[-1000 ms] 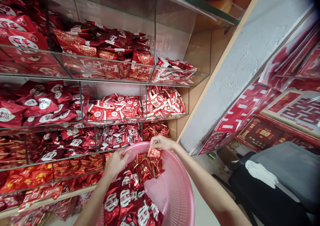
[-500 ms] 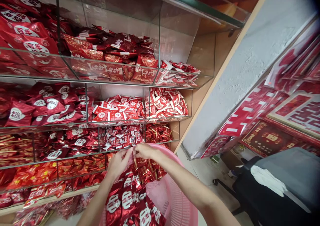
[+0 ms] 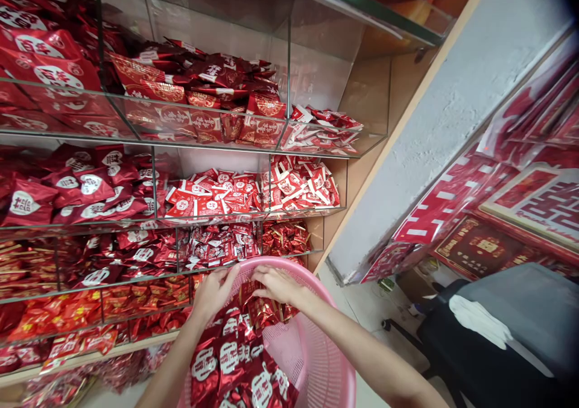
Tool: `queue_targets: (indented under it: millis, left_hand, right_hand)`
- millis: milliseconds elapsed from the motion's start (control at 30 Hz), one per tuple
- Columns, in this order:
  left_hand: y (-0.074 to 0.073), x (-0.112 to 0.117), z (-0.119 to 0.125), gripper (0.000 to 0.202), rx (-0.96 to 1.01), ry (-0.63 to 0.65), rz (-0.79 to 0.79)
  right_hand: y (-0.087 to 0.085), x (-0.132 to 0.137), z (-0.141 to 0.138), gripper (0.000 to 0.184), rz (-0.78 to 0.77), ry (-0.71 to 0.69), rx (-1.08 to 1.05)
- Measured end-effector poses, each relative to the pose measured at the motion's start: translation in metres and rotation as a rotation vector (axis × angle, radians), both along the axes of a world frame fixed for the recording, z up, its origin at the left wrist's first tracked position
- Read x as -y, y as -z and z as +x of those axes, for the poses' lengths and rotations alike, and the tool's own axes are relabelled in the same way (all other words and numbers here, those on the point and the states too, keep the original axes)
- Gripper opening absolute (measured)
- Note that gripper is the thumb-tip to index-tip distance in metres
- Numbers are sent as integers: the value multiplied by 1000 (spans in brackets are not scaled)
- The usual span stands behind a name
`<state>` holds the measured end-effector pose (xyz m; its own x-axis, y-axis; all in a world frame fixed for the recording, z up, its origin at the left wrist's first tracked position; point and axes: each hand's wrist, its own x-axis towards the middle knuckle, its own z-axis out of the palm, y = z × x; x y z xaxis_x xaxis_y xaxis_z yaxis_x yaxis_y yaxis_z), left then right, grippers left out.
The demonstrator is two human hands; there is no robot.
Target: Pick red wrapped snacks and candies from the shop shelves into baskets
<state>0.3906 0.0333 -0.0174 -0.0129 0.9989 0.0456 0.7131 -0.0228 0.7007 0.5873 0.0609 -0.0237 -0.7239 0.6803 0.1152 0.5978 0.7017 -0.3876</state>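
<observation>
A pink plastic basket (image 3: 332, 335) stands below me, with dark red packets with white labels (image 3: 228, 357) in it. Smaller shiny red-and-gold packets (image 3: 265, 313) lie towards its far side. My left hand (image 3: 212, 293) is at the basket's far left rim, its thumb and fingers closed around the edge. Over the red-and-gold packets is my right hand (image 3: 277, 284), open with fingers apart and pointing left; its fingertips are close to or touching them, and nothing shows in its grasp.
Glass-fronted shelves (image 3: 208, 215) full of red packets rise ahead and to the left. A grey wall (image 3: 407, 149) stands to the right, beside hanging red decorations (image 3: 436, 209). At lower right is a dark chair (image 3: 493, 348) with a white cloth (image 3: 479, 320) on it.
My right hand has moved slightly right, away from the left hand, and its fingers have spread. The left hand has stayed at the rim. The view has shifted slightly.
</observation>
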Motion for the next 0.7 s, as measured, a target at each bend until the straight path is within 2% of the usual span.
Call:
queue_targets:
  millis: [100,167,300,367,433,533,700]
  left_hand:
    - [-2,1,1,51,1,10,3]
    - [-4,1,1,52,3,22,4]
    - [-5,1,1,53,-15,-11,-16]
    - [-5,1,1,53,-16,-19,-15]
    - [-3,0,1,53,-7,-17,-8]
    - [-1,0,2,53,1,-18,5]
    - [-1,2,2,52,-8,-18,21]
  right_hand:
    - [-4,0,2,28,88,-13,17]
    - [-11,-6,8,27,109,22,-50]
    - [-27,-28,32,24,179,248,-233]
    - [-29,-38,42,23,211,374,-281]
    - [-26,-43,45,21,221,434,-291]
    - [-20,-40,36,19,218,408,-270]
    - [-17,-31,6,19,217,326,-191]
